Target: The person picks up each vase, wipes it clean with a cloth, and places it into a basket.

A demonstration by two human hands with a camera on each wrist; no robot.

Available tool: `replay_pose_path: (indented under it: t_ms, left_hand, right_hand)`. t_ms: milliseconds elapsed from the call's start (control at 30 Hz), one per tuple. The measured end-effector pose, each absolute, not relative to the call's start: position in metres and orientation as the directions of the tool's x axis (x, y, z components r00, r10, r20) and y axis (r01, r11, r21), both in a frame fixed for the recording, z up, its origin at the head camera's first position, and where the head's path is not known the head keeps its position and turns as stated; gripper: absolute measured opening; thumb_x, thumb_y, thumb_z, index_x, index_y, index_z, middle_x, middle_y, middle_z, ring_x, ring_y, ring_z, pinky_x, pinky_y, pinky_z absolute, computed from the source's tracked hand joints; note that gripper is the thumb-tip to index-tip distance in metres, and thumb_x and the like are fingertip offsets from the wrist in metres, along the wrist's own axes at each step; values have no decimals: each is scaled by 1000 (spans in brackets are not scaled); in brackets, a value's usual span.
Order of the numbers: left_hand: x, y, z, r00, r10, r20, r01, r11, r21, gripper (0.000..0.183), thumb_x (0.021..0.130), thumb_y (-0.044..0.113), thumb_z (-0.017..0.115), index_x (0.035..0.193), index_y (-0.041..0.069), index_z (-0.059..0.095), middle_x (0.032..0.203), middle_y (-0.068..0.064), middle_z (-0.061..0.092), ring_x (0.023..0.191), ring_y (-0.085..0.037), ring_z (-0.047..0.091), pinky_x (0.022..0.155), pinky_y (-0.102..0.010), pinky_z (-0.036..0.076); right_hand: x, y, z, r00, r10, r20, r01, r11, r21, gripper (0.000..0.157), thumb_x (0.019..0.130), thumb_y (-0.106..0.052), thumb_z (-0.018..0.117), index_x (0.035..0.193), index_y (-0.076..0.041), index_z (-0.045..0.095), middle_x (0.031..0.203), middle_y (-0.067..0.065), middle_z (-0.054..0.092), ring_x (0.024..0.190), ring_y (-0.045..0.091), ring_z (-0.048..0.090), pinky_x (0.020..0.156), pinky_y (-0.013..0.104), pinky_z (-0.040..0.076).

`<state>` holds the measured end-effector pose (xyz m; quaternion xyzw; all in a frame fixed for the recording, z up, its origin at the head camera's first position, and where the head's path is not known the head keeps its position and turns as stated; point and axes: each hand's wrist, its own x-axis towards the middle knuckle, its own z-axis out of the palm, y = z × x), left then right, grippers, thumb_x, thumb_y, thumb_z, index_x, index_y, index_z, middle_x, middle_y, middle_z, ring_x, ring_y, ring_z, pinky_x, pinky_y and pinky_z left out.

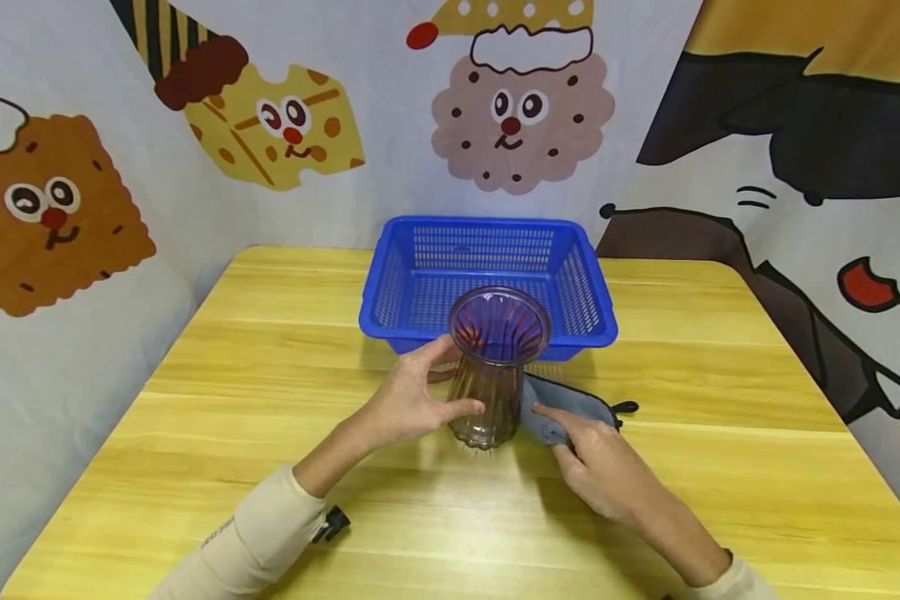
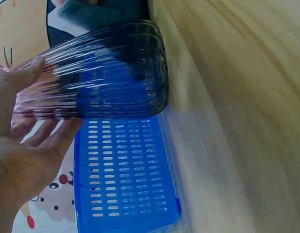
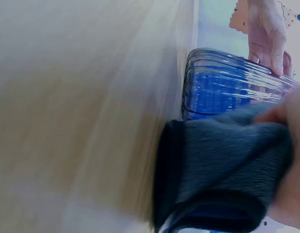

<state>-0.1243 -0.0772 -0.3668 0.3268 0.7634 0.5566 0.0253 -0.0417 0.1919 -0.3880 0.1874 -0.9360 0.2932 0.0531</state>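
A ribbed, purple-tinted clear glass vase (image 1: pixel 487 408) stands upright with its flared mouth on top. My left hand (image 1: pixel 403 398) grips it from the left, thumb across the near side and fingers round the far side. In the left wrist view the vase's thick base (image 2: pixel 157 73) shows close to the tabletop. My right hand (image 1: pixel 607 471) holds a grey-blue cloth (image 1: pixel 581 406) with dark edging and a small loop against the vase's right side. The right wrist view shows this cloth (image 3: pixel 227 165) bunched under the fingers, covering part of the glass.
Just behind the vase sits a blue perforated plastic basket (image 1: pixel 596 332), partly hidden by the glass. Beneath everything is a light wood-grain table (image 1: pixel 255 400). A white cartoon-printed backdrop (image 1: pixel 390 167) hangs along the table's back and sides.
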Motion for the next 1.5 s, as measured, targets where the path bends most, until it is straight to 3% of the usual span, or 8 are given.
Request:
replay_pose_path:
  t_ms: [133, 300, 467, 600, 767, 1033, 1300, 1500]
  left_hand:
    - [-125, -78, -368, -778, 545, 314, 480, 192, 856, 78, 77, 12, 92, 144, 12, 52, 130, -4, 63, 122, -17, 58, 102, -33, 52]
    - [-126, -79, -366, -752, 564, 341, 513, 176, 840, 80, 85, 17, 86, 153, 16, 44, 149, -2, 51, 135, -18, 47, 110, -36, 45]
    - [-127, -78, -365, -729, 591, 346, 506, 125, 853, 77, 88, 8, 82, 154, 11, 43, 151, -4, 50, 136, -20, 47, 109, -35, 46]
    - [-130, -78, -363, -725, 592, 352, 496, 96, 863, 70, 85, 2, 82, 147, 3, 50, 140, -9, 60, 129, -23, 55, 104, -35, 50]
    - [-132, -79, -362, -723, 589, 362, 502, 88, 860, 68, 80, 1, 86, 141, -1, 56, 132, -14, 64, 123, -26, 60, 99, -34, 54]
    - [-132, -76, -363, -720, 574, 389, 504, 48, 863, 66, 77, -1, 87, 136, -3, 59, 127, -17, 66, 118, -27, 63, 96, -33, 56]
    - [-133, -78, -364, -732, 566, 378, 495, 63, 866, 67, 76, 0, 89, 136, -3, 59, 127, -16, 67, 118, -27, 63, 94, -32, 57]
    - [-133, -79, -364, -742, 560, 369, 489, 75, 869, 65, 76, 0, 89, 134, -2, 60, 123, -13, 69, 116, -27, 65, 93, -32, 57]
  right_hand:
    - [-38, 196, -379, -888, -155, 432, -406, 706, -580, 47, 94, 4, 54, 137, -11, 64, 130, 6, 66, 114, 25, 64, 95, 38, 56]
    - [-40, 193, -360, -745, 0, 668, -559, 547, -623, 42, 94, 11, 52, 131, -2, 67, 125, 9, 69, 113, 15, 65, 94, 16, 51]
    - [-41, 179, -348, -712, 44, 701, -637, 379, -671, 42, 97, 15, 47, 134, 5, 62, 130, 17, 66, 118, 19, 63, 94, 21, 53]
    - [-44, 163, -347, -750, 20, 661, -648, 177, -741, 44, 101, 15, 40, 142, 7, 53, 143, 23, 54, 135, 30, 50, 109, 30, 45]
    - [-40, 149, -357, -799, -1, 602, -601, 57, -797, 46, 103, 13, 38, 147, 5, 47, 149, 23, 49, 133, 27, 51, 108, 29, 46]
    - [-38, 146, -359, -790, -118, 601, -613, 142, -777, 63, 97, 19, 39, 157, -2, 35, 159, 17, 36, 140, 32, 42, 113, 31, 41]
    - [-41, 150, -358, -744, -171, 646, -668, 219, -711, 56, 99, 14, 46, 153, 3, 39, 159, 18, 37, 143, 37, 37, 118, 36, 34]
    - [-40, 150, -359, -771, -164, 615, -635, 275, -722, 63, 93, 22, 46, 152, 2, 42, 159, 15, 37, 144, 33, 37, 119, 35, 32]
